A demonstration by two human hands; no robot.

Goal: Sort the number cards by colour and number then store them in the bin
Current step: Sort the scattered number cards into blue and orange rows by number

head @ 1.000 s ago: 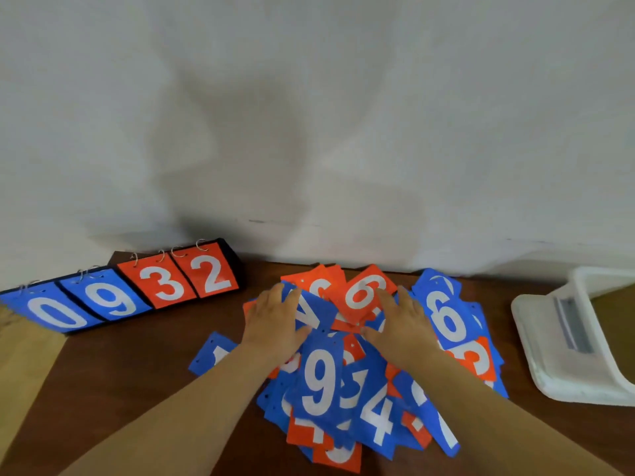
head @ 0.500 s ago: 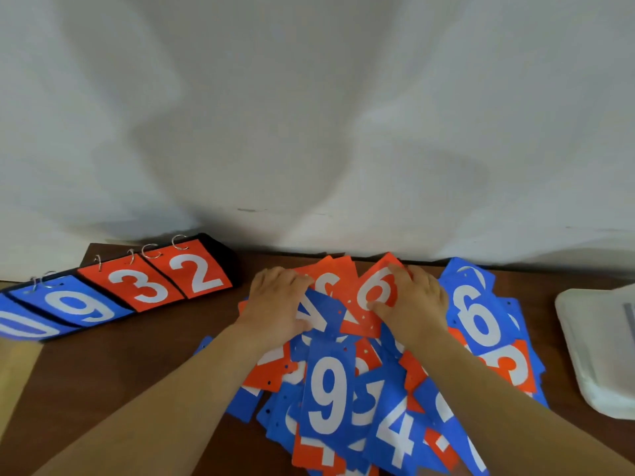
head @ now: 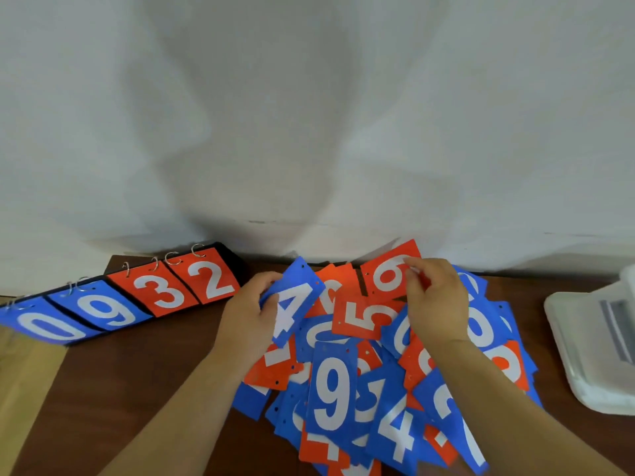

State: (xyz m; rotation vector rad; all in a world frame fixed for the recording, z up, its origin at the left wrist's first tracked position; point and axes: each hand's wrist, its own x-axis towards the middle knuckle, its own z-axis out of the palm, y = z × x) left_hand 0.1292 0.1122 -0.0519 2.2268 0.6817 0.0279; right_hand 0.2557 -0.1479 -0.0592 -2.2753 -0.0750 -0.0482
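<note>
Tabletop bore our mixed heap of number cards, the white bin well apart on its right; our left hand gripped a tilted blue 4 card, and our right hand pinched a red 6 card at the heap's far edge.

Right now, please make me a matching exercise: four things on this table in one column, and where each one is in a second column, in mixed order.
1. far blue 4 card
2. red 6 card
3. red 5 card
4. white bin

a. at the right edge of the table
b. held by the left hand
c. lying on the pile
d. pinched by the right hand

Pairs: 1-b, 2-d, 3-c, 4-a
</note>
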